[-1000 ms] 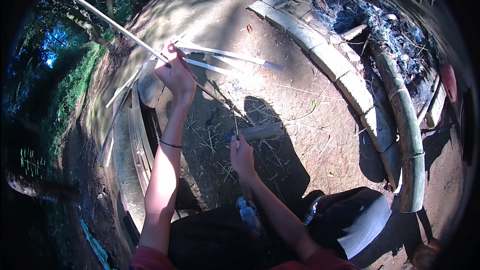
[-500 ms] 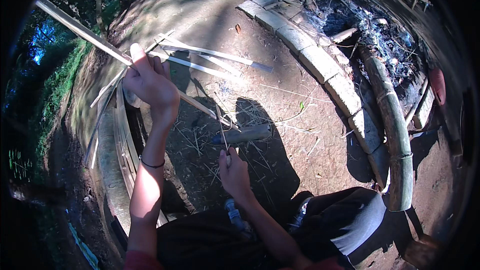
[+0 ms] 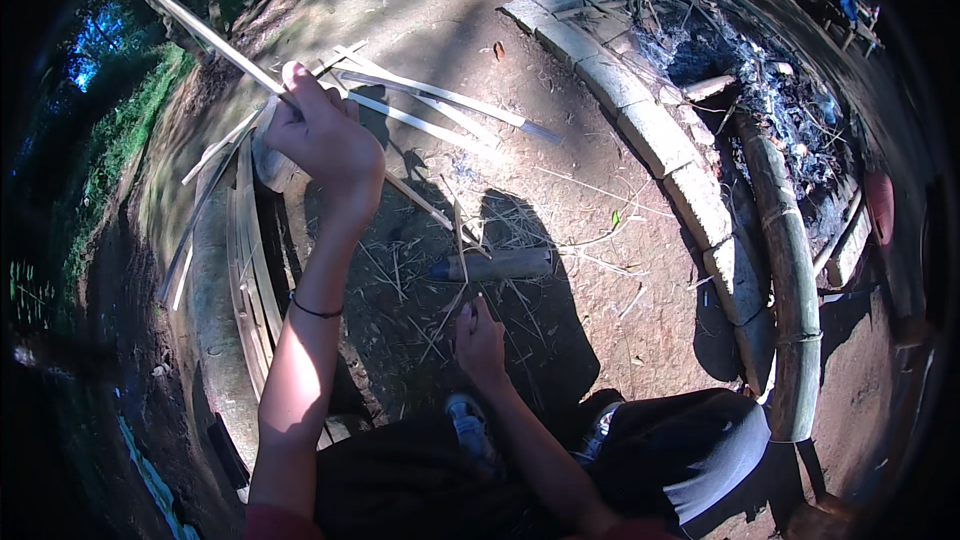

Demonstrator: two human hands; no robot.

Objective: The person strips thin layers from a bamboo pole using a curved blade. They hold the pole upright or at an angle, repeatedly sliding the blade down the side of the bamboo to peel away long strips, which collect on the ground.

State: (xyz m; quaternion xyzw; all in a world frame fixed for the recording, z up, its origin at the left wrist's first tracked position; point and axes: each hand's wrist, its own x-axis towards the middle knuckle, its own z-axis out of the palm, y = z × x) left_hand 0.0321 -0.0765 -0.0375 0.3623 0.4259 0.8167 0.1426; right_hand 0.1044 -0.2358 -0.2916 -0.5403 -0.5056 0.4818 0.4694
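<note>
My left hand (image 3: 335, 145) is raised at centre left, closed round a long, pale bamboo strip (image 3: 200, 30). The strip slants from the upper left down to the lower right, its low end over the ground near my right hand. Lower down, my right hand (image 3: 482, 342) is closed on the short handle of a narrow, knife-like tool (image 3: 461, 245). Its thin shaft points up and away from me and crosses the strip's low end; whether they touch, I cannot tell. A wooden cylinder (image 3: 505, 265) with a dark tip lies on the ground just behind the tool.
Several split strips (image 3: 430, 125) lie crossed on the dirt ahead. More slats (image 3: 245, 260) rest along a log (image 3: 220, 360) at my left. Shavings (image 3: 520, 230) litter the ground. To the right, a curved stone border (image 3: 650, 135) surrounds ash, with a thick bamboo pole (image 3: 790, 310) across it.
The view has shifted slightly. My left hand and the strip sit a little further right and higher in the picture. My right hand has moved slightly to the right, still gripping the tool.
</note>
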